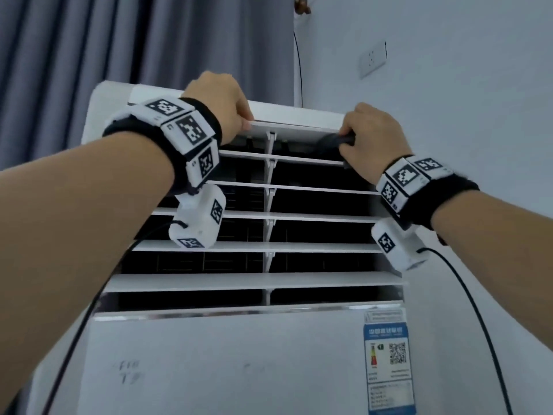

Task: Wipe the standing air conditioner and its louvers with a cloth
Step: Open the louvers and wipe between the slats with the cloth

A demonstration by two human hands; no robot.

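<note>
A white standing air conditioner [224, 354] fills the middle of the head view, its outlet open with several white horizontal louvers [299, 217] over a dark interior. My left hand [221, 103] pinches the left end of the top louver [296, 127] between thumb and curled fingers. My right hand [374, 136] grips a dark cloth [335, 139] and presses it on the right end of that top louver. Most of the cloth is hidden inside the hand and behind the louver.
Grey curtains [134, 40] hang behind the unit on the left. A pale wall [463, 115] with a socket plate [373, 59] stands to the right, and a thin black cord [299, 64] runs down it. An energy label [389, 360] is stuck on the unit's lower front panel.
</note>
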